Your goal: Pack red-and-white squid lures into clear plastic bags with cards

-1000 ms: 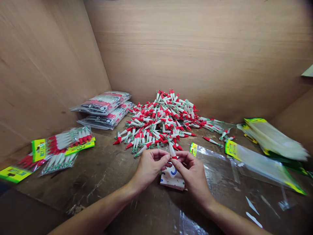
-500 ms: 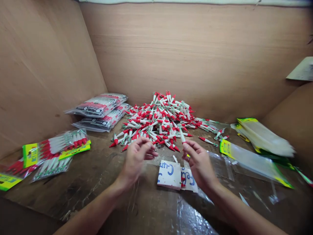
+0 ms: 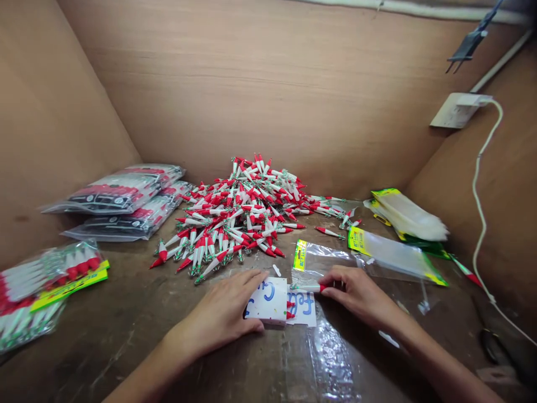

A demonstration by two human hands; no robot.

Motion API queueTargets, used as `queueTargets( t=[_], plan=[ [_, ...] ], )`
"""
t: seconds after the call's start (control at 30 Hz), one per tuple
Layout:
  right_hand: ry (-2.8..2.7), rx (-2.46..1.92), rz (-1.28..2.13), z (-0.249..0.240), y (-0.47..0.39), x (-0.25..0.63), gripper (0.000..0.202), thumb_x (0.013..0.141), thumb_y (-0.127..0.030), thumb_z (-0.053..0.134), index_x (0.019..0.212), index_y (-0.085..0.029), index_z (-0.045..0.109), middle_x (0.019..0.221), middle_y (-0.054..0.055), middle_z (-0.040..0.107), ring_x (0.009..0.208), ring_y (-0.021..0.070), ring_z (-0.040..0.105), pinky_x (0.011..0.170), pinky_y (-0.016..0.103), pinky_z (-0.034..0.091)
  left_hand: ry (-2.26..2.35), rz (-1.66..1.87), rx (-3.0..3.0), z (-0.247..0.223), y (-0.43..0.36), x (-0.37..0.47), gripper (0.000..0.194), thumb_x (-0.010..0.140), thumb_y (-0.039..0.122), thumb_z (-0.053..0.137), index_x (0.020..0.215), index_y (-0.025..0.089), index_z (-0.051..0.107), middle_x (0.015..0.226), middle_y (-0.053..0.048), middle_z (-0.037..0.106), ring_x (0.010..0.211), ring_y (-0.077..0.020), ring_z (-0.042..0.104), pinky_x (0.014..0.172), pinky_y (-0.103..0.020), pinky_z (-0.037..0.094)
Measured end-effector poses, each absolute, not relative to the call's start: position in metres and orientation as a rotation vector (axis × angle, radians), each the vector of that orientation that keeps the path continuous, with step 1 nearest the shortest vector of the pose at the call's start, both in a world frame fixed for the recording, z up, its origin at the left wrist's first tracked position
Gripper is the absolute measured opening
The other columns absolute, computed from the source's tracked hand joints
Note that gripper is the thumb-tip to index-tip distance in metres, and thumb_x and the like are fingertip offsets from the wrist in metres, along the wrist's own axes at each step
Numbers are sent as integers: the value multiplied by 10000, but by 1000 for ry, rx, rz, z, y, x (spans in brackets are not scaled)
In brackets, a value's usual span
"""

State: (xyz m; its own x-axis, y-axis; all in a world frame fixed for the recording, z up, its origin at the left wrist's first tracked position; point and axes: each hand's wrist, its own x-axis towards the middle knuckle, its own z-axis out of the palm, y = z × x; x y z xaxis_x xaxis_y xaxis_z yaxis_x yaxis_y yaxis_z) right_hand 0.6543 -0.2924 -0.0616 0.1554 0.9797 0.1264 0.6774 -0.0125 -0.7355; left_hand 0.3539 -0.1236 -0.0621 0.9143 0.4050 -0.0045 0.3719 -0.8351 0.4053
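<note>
My right hand (image 3: 356,294) pinches a red-and-white squid jig (image 3: 307,287) by its red end, green hooks pointing left. The jig lies nearly level over the right part of a small white card box (image 3: 268,301) with blue lettering. Red tips of other jigs show at the box's right opening, above a flap (image 3: 308,313). My left hand (image 3: 218,308) holds the box at its left side, thumb along the near edge and fingers at the far edge. Behind the hands lies a big heap of squid jigs (image 3: 243,212).
Filled bags (image 3: 117,196) are stacked at the left, with smaller yellow-headed packs (image 3: 54,280) nearer. Clear yellow-headed bags (image 3: 394,257) lie at the right, one bag (image 3: 323,254) just behind the box. A white cable (image 3: 478,190) hangs from a socket (image 3: 455,111); dark scissors (image 3: 495,344) lie below.
My left hand has come down onto the card box. My right hand has lowered its jig from upright to level beside the box. The view has turned right, and a bag shows behind the box.
</note>
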Motion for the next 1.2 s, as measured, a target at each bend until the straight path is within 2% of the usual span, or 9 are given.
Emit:
queueTargets(
  t=[0.1, 0.37, 0.63, 0.83, 0.97, 1.03, 1.1, 1.2],
  plan=[
    [-1663, -1728, 548, -68, -288, 646, 99, 869, -260, 688, 892, -281, 782, 863, 15, 754, 805, 223, 681, 740, 326, 491, 557, 136, 2680, -63, -123, 358, 868, 783, 466, 790, 1534, 354, 369, 1563, -52, 450, 1387, -320, 467, 1128, -475, 394],
    [-1735, -1689, 408, -84, -277, 614, 170, 959, -248, 600, 1017, -277, 756, 952, 24, 756, 896, 204, 671, 808, 316, 474, 461, 222, 2675, -67, -124, 365, 880, 755, 474, 820, 1519, 322, 410, 1526, -79, 497, 1352, -329, 507, 1116, -490, 417],
    [-1808, -1589, 433, -90, -273, 602, 171, 960, -251, 616, 1007, -293, 775, 882, 26, 736, 887, 202, 638, 814, 314, 462, 453, 203, 2680, -71, -124, 364, 862, 758, 493, 810, 1508, 308, 427, 1521, -89, 499, 1335, -332, 521, 1095, -487, 432],
    [-1878, -1563, 425, -73, -271, 622, 197, 950, -244, 611, 1055, -292, 771, 1005, 35, 735, 971, 206, 647, 867, 322, 487, 451, 226, 2674, -77, -121, 363, 891, 740, 464, 819, 1521, 338, 408, 1521, -85, 501, 1335, -346, 521, 1099, -503, 428],
    [-1779, -1952, 88, -51, -239, 667, 221, 973, -231, 546, 1083, -224, 738, 1068, 66, 743, 1021, 227, 644, 919, 342, 477, 481, 215, 2666, -76, -121, 363, 875, 738, 468, 813, 1511, 352, 420, 1532, -73, 489, 1334, -347, 524, 1102, -505, 424],
    [-1761, -2259, -106, -43, -217, 688, 306, 953, -169, 529, 1218, -199, 678, 1143, 111, 729, 1113, 267, 612, 928, 355, 462, 480, 210, 2669, -74, -121, 363, 863, 747, 466, 803, 1511, 349, 419, 1530, -72, 493, 1337, -344, 521, 1107, -503, 418],
    [-1748, -2386, -161, -40, -196, 701, 369, 898, -101, 555, 1251, -152, 650, 1075, 163, 739, 1108, 305, 613, 907, 368, 456, 475, 199, 2672, -71, -122, 363, 866, 744, 454, 805, 1511, 344, 420, 1527, -71, 497, 1342, -337, 518, 1112, -496, 416],
    [-1743, -2388, -158, -39, -180, 708, 374, 859, -49, 561, 1209, -129, 668, 935, 172, 748, 1055, 308, 638, 901, 370, 449, 490, 171, 2670, -69, -122, 363, 894, 721, 432, 825, 1512, 336, 419, 1529, -73, 493, 1343, -333, 517, 1114, -495, 418]
  ],
)
